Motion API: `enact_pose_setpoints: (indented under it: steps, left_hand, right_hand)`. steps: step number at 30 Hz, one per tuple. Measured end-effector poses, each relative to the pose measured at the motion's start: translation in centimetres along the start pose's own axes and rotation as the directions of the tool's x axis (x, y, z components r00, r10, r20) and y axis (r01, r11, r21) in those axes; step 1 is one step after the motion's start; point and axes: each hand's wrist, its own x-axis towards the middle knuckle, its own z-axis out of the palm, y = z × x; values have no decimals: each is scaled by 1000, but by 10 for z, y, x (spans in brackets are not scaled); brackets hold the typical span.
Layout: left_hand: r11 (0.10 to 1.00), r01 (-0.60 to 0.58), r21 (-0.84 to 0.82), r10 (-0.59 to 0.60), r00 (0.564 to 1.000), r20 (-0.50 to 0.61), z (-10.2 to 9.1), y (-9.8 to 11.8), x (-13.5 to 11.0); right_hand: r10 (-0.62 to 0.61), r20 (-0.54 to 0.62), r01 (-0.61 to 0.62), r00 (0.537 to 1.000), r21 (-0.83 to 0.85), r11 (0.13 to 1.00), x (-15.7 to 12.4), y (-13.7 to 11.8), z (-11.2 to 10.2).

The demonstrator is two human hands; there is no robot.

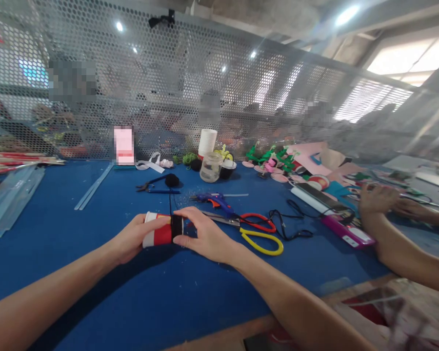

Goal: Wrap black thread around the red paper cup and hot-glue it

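A paper cup (162, 235) lies sideways between my hands, white and red with a band of black yarn (176, 227) wound round its right end. My left hand (133, 238) is closed round the cup's left part, thumb along its top. At the yarn-wrapped end, my right hand (205, 236) grips with thumb and fingers on either side. From the band a black strand runs up to a small ball of black yarn (171, 180). Scissors (261, 241) with red and yellow handles lie just right of my right hand, with a blue glue gun (215, 201) behind them.
Pliers (157, 185) lie by the yarn ball. Farther back stand a clear jar (210, 168) and stacked white cups (207, 142). A purple-ended power strip (347, 231) and a black cord (292, 219) lie to the right, near another person's hand (378, 199). Glue sticks (16, 195) are at left.
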Motion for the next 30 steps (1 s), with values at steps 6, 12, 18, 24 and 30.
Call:
enact_pose_setpoints:
  steps: [6, 12, 18, 24, 30]
  left_hand:
    - [976, -92, 199, 98, 995, -18, 4, -4, -2]
    - [956, -102, 276, 120, 992, -47, 6, -8, -1]
    - [954, -92, 286, 117, 991, -72, 3, -11, 2]
    - [936, -75, 343, 123, 985, -120, 0, -9, 4]
    - [905, -68, 421, 136, 982, -133, -2, -9, 6]
  right_hand:
    - [-110, -2, 110, 994, -51, 993, 0, 0, 4]
    - [-154, 13, 154, 988, 9, 988, 1, -6, 10]
    - [169, -131, -151, 977, 142, 978, 10, 1, -12]
    - [357, -386, -499, 851, -382, 778, 20, 30, -72]
    - [554, -290, -619, 780, -487, 617, 14, 71, -71]
